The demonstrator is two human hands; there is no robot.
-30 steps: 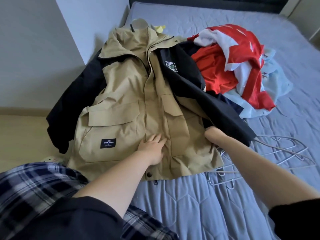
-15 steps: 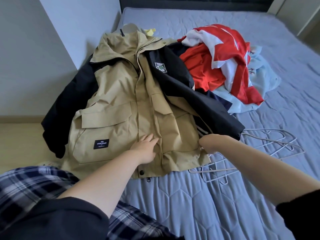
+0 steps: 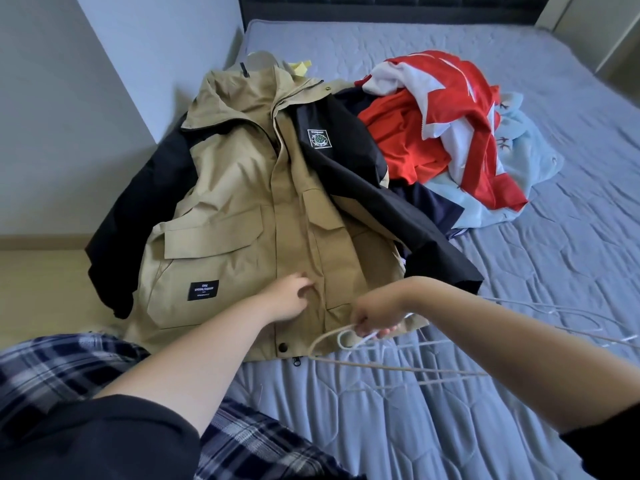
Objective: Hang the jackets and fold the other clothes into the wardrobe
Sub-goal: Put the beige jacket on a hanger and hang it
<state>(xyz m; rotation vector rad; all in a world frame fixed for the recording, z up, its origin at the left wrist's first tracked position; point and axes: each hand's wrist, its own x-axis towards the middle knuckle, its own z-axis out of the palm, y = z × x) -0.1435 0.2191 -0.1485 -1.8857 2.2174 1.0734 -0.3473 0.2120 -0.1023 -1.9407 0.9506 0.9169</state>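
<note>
A tan jacket (image 3: pixel 242 216) with black sleeves lies front-up at the left edge of the bed, one sleeve hanging over the side. My left hand (image 3: pixel 285 299) rests on its front near the hem, fingers loosely bent on the cloth. My right hand (image 3: pixel 375 315) grips the hook of a white wire hanger (image 3: pixel 408 370) just above the jacket's lower right corner. The hanger's frame trails to the right under my forearm. A pile of red and white clothes (image 3: pixel 446 126) over a light blue garment (image 3: pixel 526 161) lies to the right of the jacket.
The blue quilted bed (image 3: pixel 433 417) spreads to the right and toward me. More white hangers (image 3: pixel 571 320) lie on it at the right. A white wall corner (image 3: pixel 114 84) and wooden floor (image 3: pixel 41 271) are at the left. My plaid trouser leg (image 3: pixel 52 368) is at the lower left.
My right hand came out from under the jacket's right edge and now holds a white hanger by its hook, pulled toward me. My left hand stayed on the jacket front.
</note>
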